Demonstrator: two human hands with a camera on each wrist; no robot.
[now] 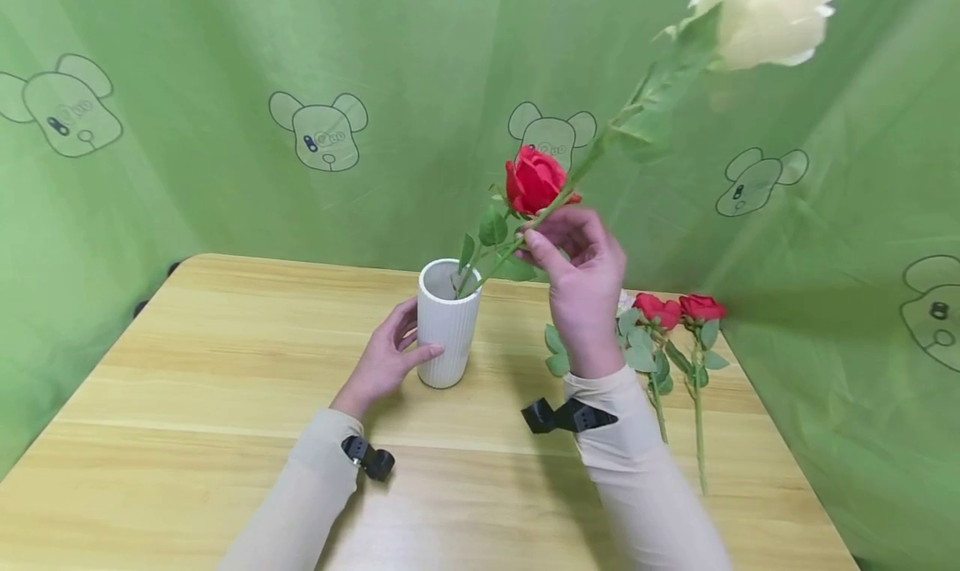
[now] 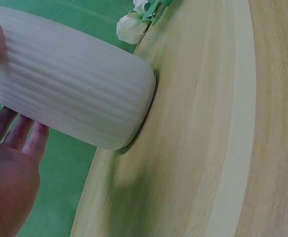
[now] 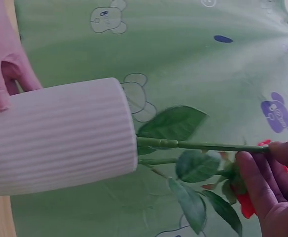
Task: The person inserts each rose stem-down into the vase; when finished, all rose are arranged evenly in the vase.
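Note:
A white ribbed vase [image 1: 448, 329] stands upright on the wooden table. My left hand [image 1: 386, 357] holds its side, thumb on the front and fingers curled behind; the left wrist view shows the vase's base [image 2: 129, 113] on the tabletop. Thumb and fingers of my right hand [image 1: 585, 275] pinch the green stem of a white rose [image 1: 776, 17], whose bloom leans up to the right. That stem [image 3: 203, 145] enters the vase mouth in the right wrist view; its lower end is hidden inside. A red rose [image 1: 534, 179] stands in the vase beside it, partly behind the white rose's stem.
To the right, behind my right forearm, red roses [image 1: 702, 308] with long stems lie on the table [image 1: 225, 346], with a pale bloom [image 1: 624, 302] partly hidden. A green curtain [image 1: 420, 96] with bear-head prints hangs around the table's back and sides.

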